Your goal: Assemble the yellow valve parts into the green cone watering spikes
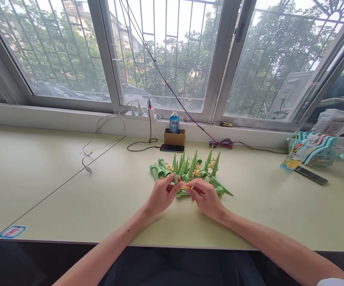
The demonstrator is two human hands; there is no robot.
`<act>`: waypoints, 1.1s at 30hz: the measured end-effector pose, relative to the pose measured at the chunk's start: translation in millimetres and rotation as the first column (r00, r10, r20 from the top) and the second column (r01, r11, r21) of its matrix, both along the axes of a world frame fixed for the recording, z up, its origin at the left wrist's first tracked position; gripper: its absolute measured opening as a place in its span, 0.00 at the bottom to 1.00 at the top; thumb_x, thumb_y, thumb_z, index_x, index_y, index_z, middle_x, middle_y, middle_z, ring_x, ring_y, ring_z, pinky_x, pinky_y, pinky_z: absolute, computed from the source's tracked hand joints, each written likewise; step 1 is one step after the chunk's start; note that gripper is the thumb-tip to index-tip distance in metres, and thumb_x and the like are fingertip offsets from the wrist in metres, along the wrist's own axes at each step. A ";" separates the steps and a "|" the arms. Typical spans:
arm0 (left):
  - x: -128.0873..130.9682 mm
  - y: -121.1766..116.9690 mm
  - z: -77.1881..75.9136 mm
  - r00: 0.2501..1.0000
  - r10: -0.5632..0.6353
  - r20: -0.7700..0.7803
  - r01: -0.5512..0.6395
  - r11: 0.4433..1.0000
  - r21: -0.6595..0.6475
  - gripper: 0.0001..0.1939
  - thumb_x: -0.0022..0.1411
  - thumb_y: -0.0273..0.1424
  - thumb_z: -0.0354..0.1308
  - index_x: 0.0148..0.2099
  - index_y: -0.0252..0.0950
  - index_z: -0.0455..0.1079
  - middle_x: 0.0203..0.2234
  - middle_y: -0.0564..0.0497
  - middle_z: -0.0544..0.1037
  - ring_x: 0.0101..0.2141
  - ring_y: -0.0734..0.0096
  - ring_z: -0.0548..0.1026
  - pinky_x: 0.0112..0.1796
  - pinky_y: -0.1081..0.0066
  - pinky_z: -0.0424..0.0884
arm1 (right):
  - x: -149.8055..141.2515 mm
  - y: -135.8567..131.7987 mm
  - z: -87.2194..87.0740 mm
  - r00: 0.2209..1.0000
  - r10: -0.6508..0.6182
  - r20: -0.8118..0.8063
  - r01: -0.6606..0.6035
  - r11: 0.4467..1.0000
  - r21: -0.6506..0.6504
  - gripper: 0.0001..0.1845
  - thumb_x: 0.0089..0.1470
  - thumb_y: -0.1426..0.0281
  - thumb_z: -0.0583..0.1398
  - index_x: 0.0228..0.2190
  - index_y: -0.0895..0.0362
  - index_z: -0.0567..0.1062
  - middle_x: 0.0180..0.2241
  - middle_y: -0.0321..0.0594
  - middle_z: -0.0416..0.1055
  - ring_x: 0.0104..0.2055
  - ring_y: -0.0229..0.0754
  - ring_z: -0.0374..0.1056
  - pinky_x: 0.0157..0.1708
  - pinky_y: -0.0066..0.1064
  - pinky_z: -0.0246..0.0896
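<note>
Left hand (163,194) grasps one smooth green cone (176,179): long axis near vertical, tip up. Right hand (205,196) pinches one small yellow piece (185,186) just beside it, above the counter (100,214). Adjacent cluster of green spikes (191,171), plastic-looking: some upright, others lying; overlap prevents counting. Phones: two, one black (172,148) behind the cluster, one far right (311,175).

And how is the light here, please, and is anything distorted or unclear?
Head view: daylight through the windows, with washed-out sky; soft, faint shadows on the table. Same head view: window frames slant steeply near the edges, probably wide-lens stretch; the yellow piece at the fingers is too small to read clearly.
</note>
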State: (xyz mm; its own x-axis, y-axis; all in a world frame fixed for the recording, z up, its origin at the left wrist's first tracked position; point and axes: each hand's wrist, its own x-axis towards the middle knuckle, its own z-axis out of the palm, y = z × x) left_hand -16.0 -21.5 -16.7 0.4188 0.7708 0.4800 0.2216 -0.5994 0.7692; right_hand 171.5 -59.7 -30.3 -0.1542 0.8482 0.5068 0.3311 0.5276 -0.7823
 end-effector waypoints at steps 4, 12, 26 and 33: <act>-0.6 0.8 -2.2 1.000 -0.006 -0.008 0.006 1.000 0.018 0.14 0.68 0.40 0.52 0.34 0.36 0.62 0.22 0.59 0.63 0.16 0.84 0.55 0.18 0.81 0.53 | 0.4 1.1 -1.7 1.000 0.015 0.009 -0.015 1.000 -0.014 0.13 0.62 0.59 0.59 0.36 0.55 0.77 0.32 0.40 0.72 0.22 0.35 0.66 0.21 0.28 0.64; -0.5 -1.3 -1.0 0.999 -0.021 -0.049 0.024 0.999 0.048 0.13 0.69 0.39 0.51 0.34 0.36 0.62 0.25 0.56 0.68 0.17 0.83 0.57 0.19 0.80 0.55 | -0.9 1.3 1.4 0.998 -0.005 0.064 0.008 0.999 -0.042 0.18 0.62 0.55 0.57 0.33 0.56 0.75 0.23 0.36 0.69 0.21 0.36 0.64 0.21 0.28 0.60; -0.8 1.1 -4.3 0.998 0.025 -0.056 -0.021 0.998 0.067 0.11 0.69 0.37 0.51 0.35 0.36 0.63 0.26 0.56 0.68 0.18 0.83 0.59 0.21 0.80 0.57 | -0.5 0.5 2.8 0.995 0.013 0.099 -0.007 0.999 -0.053 0.15 0.62 0.57 0.57 0.39 0.56 0.72 0.23 0.33 0.68 0.20 0.35 0.59 0.22 0.27 0.55; -1.9 2.3 -7.9 0.995 0.024 -0.097 -0.013 0.993 0.114 0.10 0.69 0.37 0.51 0.36 0.36 0.64 0.24 0.57 0.67 0.18 0.82 0.60 0.22 0.79 0.58 | 0.2 3.4 0.5 0.993 0.018 0.116 -0.010 0.998 -0.062 0.19 0.64 0.56 0.55 0.30 0.56 0.72 0.20 0.33 0.65 0.20 0.36 0.59 0.21 0.27 0.54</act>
